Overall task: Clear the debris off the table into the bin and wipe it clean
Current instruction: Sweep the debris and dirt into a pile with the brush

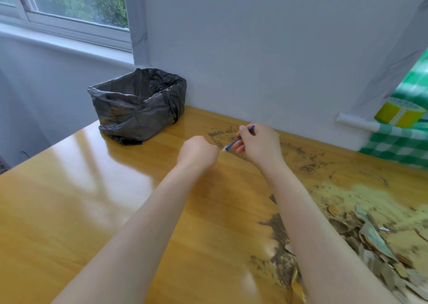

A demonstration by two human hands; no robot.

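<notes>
Pinching blue stick (pixel 234 144) in right hand (pixel 260 145), left hand (pixel 196 152) clenched, bin (pixel 129 116) contents hidden

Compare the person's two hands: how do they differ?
The right hand pinches a thin blue stick; the left hand shows nothing in it. The left hand is balled into a fist; the right hand is more loosely curled. Both are over the wooden table.

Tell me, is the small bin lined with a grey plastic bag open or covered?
Open. The grey-bag-lined bin stands upright on the wooden table; no lid, and its dark inside shows.
</notes>
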